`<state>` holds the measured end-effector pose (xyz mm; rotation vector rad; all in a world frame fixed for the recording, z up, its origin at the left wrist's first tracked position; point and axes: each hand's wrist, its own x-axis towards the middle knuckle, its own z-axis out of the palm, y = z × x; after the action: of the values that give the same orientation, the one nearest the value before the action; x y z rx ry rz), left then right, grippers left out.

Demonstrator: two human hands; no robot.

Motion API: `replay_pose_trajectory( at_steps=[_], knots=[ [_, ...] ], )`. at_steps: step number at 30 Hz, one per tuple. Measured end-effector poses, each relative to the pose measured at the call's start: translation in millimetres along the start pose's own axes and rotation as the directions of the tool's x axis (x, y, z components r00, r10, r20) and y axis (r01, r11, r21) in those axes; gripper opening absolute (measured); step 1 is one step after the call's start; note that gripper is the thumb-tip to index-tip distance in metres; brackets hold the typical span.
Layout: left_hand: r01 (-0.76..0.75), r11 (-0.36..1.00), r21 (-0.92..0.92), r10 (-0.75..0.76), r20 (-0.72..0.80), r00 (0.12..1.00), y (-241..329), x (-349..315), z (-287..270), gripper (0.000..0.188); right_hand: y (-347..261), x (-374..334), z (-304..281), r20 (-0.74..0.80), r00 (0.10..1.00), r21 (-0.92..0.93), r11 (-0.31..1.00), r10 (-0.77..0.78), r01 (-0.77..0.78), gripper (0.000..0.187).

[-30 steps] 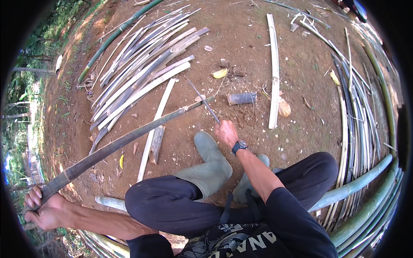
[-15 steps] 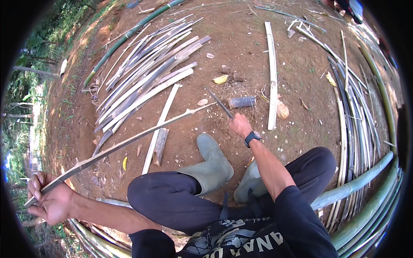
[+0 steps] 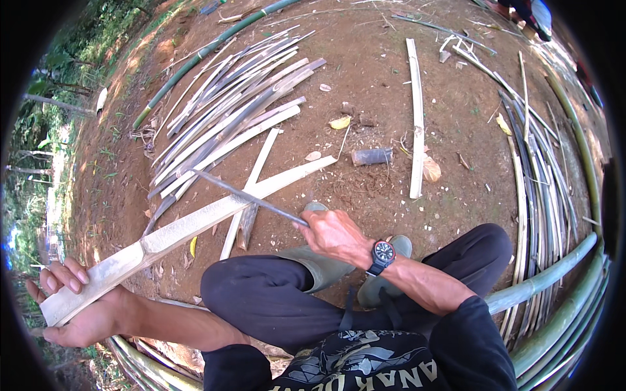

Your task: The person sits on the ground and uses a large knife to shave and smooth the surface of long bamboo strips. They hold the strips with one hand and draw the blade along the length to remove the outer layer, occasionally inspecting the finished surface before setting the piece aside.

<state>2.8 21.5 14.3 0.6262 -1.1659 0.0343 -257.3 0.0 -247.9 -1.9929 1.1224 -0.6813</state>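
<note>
And here's the long, pale, flat slat of split bamboo (image 3: 189, 225), raised on a slant, its far tip just left of the short, dark grey bamboo tube (image 3: 372, 156) lying on the dirt. Left hand (image 3: 107, 311), well left of the tube and nearer the body, has the near end clamped, fingers curled over one edge, thumb at the other. Right hand (image 3: 336, 234), nearer the body than the tube, is wrapped tight round the knife, its handle hidden; the narrow, dark grey metal blade (image 3: 274, 207) crosses over the slat, left of the tube. Touching? Can't tell from here.

Now, this slat looks light for its length, stiff with a little spring, its pale face probably dry enough to grip well. Held at one end, the far tip should bob like a lever. Tough across the grain, I'd say, but ready to split along it, and those edges could be sharp and splintery. Best hold: the broad faces at that near end, below the raised node, clear of the blade.
</note>
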Motion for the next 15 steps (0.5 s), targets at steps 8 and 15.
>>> replay_pose_trajectory(
  at_steps=[8,15],
  knots=[
    [-0.006,0.982,0.189,0.003,0.017,1.000,4,-8,19,0.069,110,5,31,-0.120,0.944,-0.208,0.922,0.307,-0.327,0.027],
    [-0.030,0.969,0.247,0.039,-0.031,0.999,11,-12,25,0.071,26,9,14,-0.006,0.992,0.024,0.991,0.129,-0.128,0.022]
  ],
)
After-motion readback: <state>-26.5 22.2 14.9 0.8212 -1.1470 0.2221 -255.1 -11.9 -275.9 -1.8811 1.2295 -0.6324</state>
